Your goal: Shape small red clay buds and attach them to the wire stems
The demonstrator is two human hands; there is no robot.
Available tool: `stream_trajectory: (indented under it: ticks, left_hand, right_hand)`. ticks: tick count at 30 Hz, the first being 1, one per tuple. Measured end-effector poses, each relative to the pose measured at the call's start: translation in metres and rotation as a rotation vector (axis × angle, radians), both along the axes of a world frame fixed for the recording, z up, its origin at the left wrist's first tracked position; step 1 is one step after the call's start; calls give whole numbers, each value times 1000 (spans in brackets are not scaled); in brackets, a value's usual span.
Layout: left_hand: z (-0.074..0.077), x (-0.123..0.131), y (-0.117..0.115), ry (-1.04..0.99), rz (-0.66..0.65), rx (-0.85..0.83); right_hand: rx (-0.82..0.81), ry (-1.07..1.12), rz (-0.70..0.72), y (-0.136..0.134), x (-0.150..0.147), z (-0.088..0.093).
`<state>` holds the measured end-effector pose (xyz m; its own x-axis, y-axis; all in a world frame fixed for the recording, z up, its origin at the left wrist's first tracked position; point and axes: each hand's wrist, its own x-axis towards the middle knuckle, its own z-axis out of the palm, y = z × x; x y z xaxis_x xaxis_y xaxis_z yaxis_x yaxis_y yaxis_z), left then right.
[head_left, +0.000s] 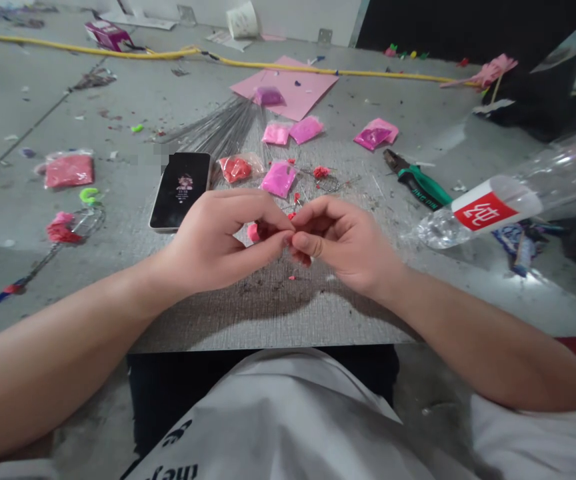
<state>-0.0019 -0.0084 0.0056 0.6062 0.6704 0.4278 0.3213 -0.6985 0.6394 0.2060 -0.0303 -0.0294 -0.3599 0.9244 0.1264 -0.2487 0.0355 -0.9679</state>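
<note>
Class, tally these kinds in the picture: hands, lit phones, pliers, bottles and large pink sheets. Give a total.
Hands: 2, left hand and right hand
Lit phone: 1
Pliers: 1
Bottle: 1
Large pink sheet: 1
Total: 6

One camera rides on the person's head, above and behind the grip; it faces forward and steeply down, near enough that the left hand (228,237) and right hand (351,247) meet mid-view; the shirt (283,413) fills the space below the grip, while the tabletop (248,327) spreads around and beyond it, to a pale panel (298,20).
</note>
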Motion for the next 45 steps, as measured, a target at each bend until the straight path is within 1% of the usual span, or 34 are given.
stream_trajectory:
  ticks: [2,8,11,15,16,19,20,21,25,28,31,34,39,45]
  left_hand:
    - [0,0,0,-31,-5,-27]
    - [0,-1,-3,-110,45,-178]
    - [1,-1,1,-72,5,-212]
    - [3,-1,10,166,-64,-227]
    - [3,-1,12,245,-97,-234]
    - [-1,-2,12,490,-267,-237]
    - [-4,-1,10,547,-305,-230]
    - [-6,-1,9,582,-313,-223]
    - [-16,3,1,608,-187,-144]
    - [-18,6,-4,622,-124,-117]
    - [-18,8,-9,619,-117,-128]
    - [-19,9,-13,623,-134,-83]
    - [-23,9,-18,654,-101,-51]
    - [-28,13,-20,605,-89,-52]
  right_hand:
    - [22,2,-13,0,0,1]
    - [109,0,-27,2,0,-1]
    - [148,-10,-40,2,2,-2]
    - [201,-123,-143,1,5,0]
    - [210,-148,-176,1,5,0]
    - [225,-170,-229,2,6,-1]
    - [226,-169,-234,3,6,-2]
    - [227,-168,-235,3,5,-2]
    - [230,-178,-224,3,4,-1]
    - [229,-189,-226,2,4,0]
    - [230,-190,-224,2,5,1]
    - [236,-179,-216,2,5,0]
    - [233,-177,-224,3,5,-1]
    - [239,-160,-227,4,4,-1]
